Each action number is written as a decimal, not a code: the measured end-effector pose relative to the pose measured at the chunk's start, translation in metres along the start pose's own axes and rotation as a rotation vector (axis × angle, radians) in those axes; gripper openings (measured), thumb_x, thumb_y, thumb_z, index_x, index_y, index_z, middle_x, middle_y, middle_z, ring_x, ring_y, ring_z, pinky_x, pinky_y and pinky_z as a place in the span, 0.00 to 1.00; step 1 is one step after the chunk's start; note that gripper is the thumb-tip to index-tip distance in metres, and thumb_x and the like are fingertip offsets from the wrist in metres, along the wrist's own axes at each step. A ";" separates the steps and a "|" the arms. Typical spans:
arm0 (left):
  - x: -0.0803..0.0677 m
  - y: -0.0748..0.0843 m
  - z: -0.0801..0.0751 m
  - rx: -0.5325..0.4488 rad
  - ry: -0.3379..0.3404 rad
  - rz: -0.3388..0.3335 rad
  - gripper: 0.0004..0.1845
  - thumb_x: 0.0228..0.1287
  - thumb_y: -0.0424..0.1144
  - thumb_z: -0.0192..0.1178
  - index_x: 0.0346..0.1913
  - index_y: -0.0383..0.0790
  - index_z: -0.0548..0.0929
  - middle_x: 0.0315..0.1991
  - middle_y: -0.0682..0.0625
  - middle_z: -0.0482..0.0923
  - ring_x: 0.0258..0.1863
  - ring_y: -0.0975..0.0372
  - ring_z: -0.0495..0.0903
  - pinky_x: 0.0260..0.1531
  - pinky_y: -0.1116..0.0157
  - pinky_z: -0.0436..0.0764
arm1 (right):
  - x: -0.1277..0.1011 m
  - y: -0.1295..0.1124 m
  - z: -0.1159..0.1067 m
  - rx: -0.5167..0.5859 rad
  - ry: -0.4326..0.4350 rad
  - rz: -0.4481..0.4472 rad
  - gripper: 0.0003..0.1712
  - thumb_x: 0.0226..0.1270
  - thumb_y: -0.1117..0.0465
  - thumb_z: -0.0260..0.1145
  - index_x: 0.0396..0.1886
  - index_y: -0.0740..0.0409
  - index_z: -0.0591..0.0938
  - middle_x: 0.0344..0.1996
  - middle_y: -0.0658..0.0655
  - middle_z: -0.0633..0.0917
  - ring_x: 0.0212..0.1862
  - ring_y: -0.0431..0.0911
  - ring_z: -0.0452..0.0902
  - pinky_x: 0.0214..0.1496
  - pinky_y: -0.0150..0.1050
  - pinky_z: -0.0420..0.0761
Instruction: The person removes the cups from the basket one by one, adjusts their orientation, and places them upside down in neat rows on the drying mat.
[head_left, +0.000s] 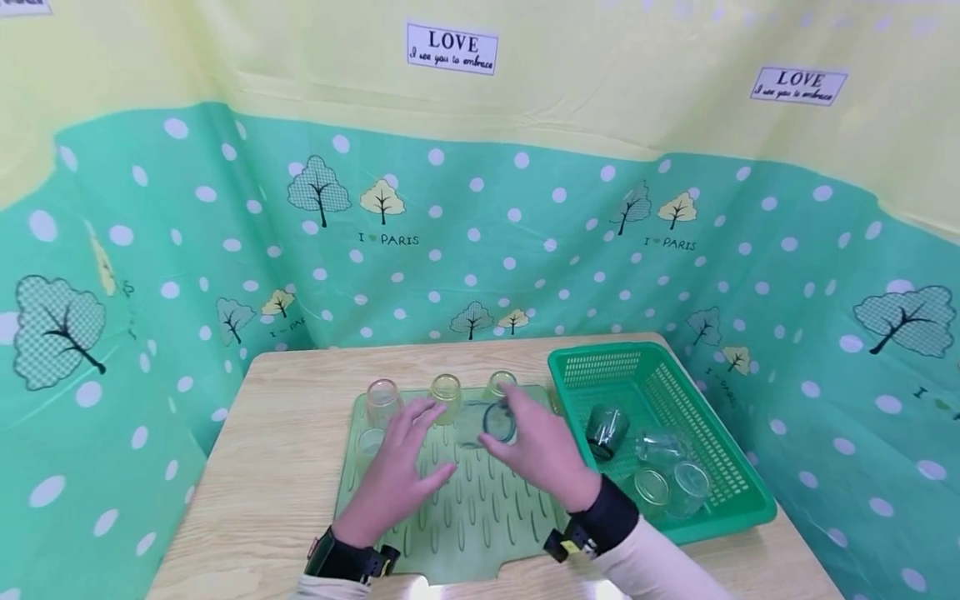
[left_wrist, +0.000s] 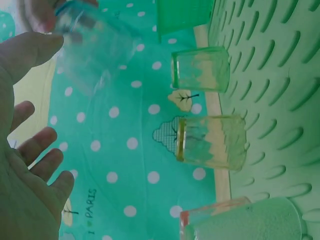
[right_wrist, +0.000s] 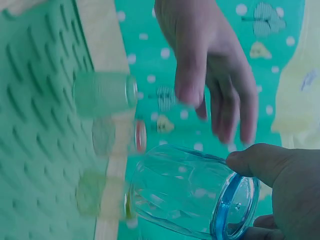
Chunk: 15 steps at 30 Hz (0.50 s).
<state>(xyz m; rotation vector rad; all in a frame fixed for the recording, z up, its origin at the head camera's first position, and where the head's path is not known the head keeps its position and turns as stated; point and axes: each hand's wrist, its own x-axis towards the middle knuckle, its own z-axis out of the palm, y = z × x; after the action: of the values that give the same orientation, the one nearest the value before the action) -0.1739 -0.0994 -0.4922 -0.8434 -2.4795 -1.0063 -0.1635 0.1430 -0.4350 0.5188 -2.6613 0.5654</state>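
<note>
My right hand [head_left: 549, 446] grips a clear glass with a blue-tinted ring [right_wrist: 180, 192] by its thick blue end, thumb on one side and fingers on the other. In the head view this glass [head_left: 471, 427] lies tilted over the back of the green ridged drying mat [head_left: 480, 533]. My left hand [head_left: 397, 471] is held to the left of it, fingers spread and apart from the glass. Along the mat's back edge stand a pink glass [head_left: 383, 402], a yellow glass [left_wrist: 212, 142] and a green glass [left_wrist: 201, 70]. A pale green glass [right_wrist: 105, 95] stands in front of the pink one, partly hidden by my left hand.
A green plastic basket [head_left: 738, 467] stands on the table's right side. Inside it are a dark glass [head_left: 606, 432] and several clear glasses [head_left: 688, 487]. The wooden table [head_left: 247, 467] reaches back to a patterned curtain [head_left: 480, 242].
</note>
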 end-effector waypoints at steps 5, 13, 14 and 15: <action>0.003 0.003 0.006 0.066 0.005 0.048 0.51 0.52 0.49 0.80 0.78 0.51 0.65 0.77 0.45 0.60 0.75 0.48 0.61 0.62 0.45 0.80 | 0.004 -0.019 0.015 0.011 -0.030 -0.060 0.46 0.60 0.45 0.79 0.70 0.65 0.72 0.46 0.54 0.88 0.27 0.40 0.80 0.24 0.28 0.76; 0.002 0.006 0.011 0.107 0.015 0.057 0.51 0.48 0.49 0.82 0.76 0.45 0.69 0.71 0.42 0.68 0.69 0.49 0.68 0.63 0.49 0.80 | 0.005 -0.037 0.027 0.076 -0.124 -0.030 0.46 0.62 0.42 0.77 0.71 0.63 0.72 0.49 0.54 0.88 0.36 0.42 0.84 0.31 0.30 0.82; 0.001 0.006 0.011 0.101 0.014 0.045 0.51 0.47 0.48 0.82 0.76 0.44 0.69 0.70 0.42 0.69 0.69 0.50 0.69 0.63 0.50 0.80 | 0.005 -0.038 0.029 0.077 -0.129 -0.026 0.46 0.62 0.42 0.77 0.71 0.63 0.72 0.50 0.55 0.88 0.36 0.42 0.84 0.31 0.30 0.82; 0.000 0.006 0.011 0.095 0.011 0.035 0.51 0.47 0.47 0.83 0.75 0.43 0.69 0.70 0.42 0.69 0.69 0.50 0.69 0.63 0.50 0.80 | 0.005 -0.039 0.031 0.077 -0.134 -0.022 0.46 0.62 0.42 0.77 0.71 0.63 0.72 0.50 0.55 0.88 0.35 0.42 0.84 0.30 0.31 0.82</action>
<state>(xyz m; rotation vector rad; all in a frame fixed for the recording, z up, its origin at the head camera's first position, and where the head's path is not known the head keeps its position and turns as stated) -0.1709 -0.0877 -0.4967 -0.8453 -2.4732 -0.8713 -0.1599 0.0941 -0.4468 0.6285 -2.7642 0.6504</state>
